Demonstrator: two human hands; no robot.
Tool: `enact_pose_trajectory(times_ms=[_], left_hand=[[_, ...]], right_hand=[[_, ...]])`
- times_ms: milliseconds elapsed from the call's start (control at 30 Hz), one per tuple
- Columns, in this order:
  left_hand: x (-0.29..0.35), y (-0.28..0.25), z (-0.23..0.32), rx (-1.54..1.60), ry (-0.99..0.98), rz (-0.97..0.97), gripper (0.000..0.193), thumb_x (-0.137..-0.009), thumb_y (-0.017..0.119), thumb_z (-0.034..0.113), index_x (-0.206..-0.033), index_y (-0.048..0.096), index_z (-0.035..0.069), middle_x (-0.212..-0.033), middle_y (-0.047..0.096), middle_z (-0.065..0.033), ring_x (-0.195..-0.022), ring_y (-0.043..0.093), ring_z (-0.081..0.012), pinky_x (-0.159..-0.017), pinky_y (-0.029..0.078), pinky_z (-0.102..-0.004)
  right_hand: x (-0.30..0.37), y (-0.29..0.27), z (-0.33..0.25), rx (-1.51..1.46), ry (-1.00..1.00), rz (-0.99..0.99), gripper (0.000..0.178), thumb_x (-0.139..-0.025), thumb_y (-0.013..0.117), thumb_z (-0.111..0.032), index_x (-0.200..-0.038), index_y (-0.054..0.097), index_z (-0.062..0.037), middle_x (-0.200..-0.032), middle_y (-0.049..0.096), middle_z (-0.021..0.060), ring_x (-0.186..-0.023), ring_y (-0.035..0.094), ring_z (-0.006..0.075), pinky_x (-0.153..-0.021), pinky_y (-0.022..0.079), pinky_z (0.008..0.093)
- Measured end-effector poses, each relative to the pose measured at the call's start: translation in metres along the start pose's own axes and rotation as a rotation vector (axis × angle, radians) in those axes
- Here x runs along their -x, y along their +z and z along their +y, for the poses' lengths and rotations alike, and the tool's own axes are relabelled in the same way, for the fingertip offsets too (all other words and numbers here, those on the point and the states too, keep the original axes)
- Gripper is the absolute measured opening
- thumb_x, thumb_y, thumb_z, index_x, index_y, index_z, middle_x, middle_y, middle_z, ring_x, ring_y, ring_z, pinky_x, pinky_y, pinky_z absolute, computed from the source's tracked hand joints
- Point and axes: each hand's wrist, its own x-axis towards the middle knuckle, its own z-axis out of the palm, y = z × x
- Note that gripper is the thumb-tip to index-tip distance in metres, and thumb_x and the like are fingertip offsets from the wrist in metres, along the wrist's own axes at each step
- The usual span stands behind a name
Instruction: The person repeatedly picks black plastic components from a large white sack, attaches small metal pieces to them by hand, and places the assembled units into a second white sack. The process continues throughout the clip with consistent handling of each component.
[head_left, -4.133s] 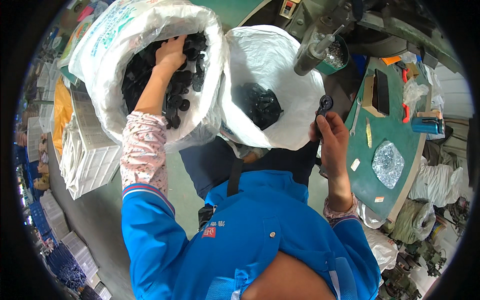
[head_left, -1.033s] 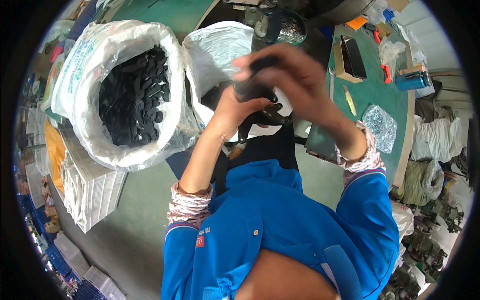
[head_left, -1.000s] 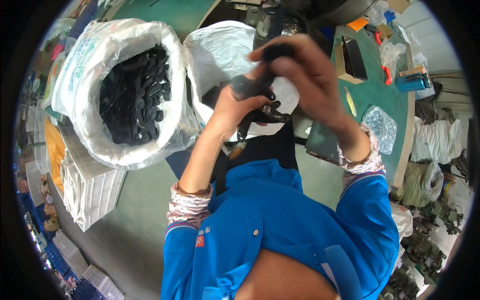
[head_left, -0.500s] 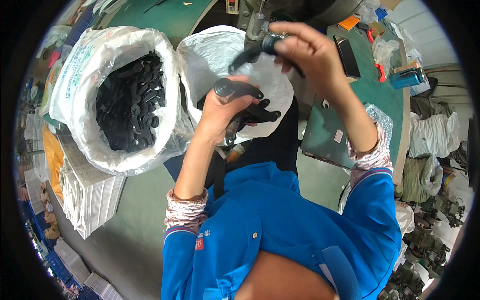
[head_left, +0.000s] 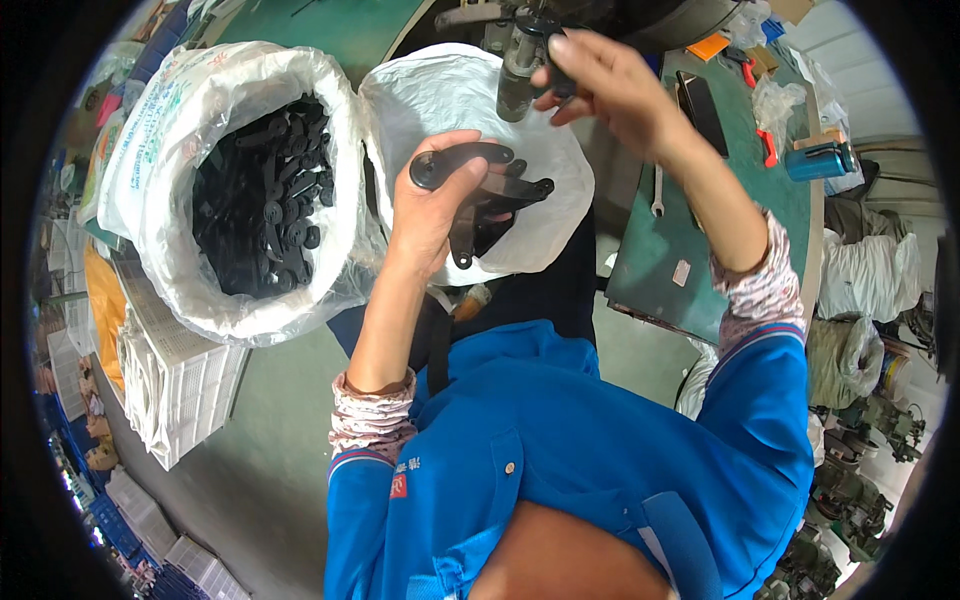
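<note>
The left hand (head_left: pixel 425 210) was clamped on a bunch of black curved levers (head_left: pixel 465 155), its thumb pressed across the topmost one. That lever's round end sat over the index-finger side, while the narrow ends of the others fanned out to the right and down — all of it above the opening of a white sack (head_left: pixel 420 95). The right hand (head_left: pixel 605 85) was closed round a single black part (head_left: pixel 562 75), thumb and fingers together on it, just beside an upright metal post (head_left: pixel 515 90) of the machine beyond the sack. The part's upper end overlapped the post in view; whether they touched, I could not tell.

To the left stood a second, fuller sack (head_left: pixel 160 200), its rim rolled back round a heap of similar black pieces (head_left: pixel 275 210). On the right, the green bench (head_left: pixel 645 265) carried an open-ended wrench (head_left: pixel 658 195), a small pale tag (head_left: pixel 681 273), a dark flat slab (head_left: pixel 703 112) and a blue cup (head_left: pixel 818 163) — the cup near the far edge.
</note>
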Motion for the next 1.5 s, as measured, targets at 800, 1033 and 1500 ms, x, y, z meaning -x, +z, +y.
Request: enact_pose_trajectory(times_ms=[800,1033,1500], left_hand=[[0.003,-0.016,-0.021,-0.051,-0.062,0.077,0.028,-0.09,0.061,0.013,-0.116,0.059,0.003,-0.101,0.065,-0.0068,-0.09,0.062,-0.0138,-0.081,0.05,-0.0262],[0.006,-0.027,-0.014,0.082,-0.146,0.073,0.018,-0.089,0.064,0.015,-0.099,0.058,0.001,-0.094,0.066,-0.0113,-0.08,0.065,-0.0209,-0.072,0.058,-0.0348],[0.021,0.003,-0.01,0.259,-0.313,-0.347,0.034,-0.082,0.068,0.017,-0.108,0.055,-0.001,-0.085,0.063,-0.0102,-0.065,0.062,-0.0139,-0.054,0.053,-0.0243]], right_hand=[[0.048,0.039,0.052,1.106,-0.481,-0.09,0.034,-0.088,0.06,-0.014,-0.121,0.054,-0.0051,-0.086,0.066,0.0156,-0.08,0.065,0.031,-0.064,0.05,0.0409],[0.064,0.003,0.052,0.239,0.152,0.007,0.034,-0.098,0.046,-0.014,-0.129,0.047,-0.0002,-0.089,0.066,0.0127,-0.073,0.064,0.0191,-0.066,0.053,0.0303],[0.036,0.029,0.058,-0.299,0.065,-0.483,0.046,-0.098,0.046,-0.035,-0.124,0.056,0.0012,-0.086,0.06,0.0016,-0.078,0.052,0.008,-0.07,0.041,0.0231]])
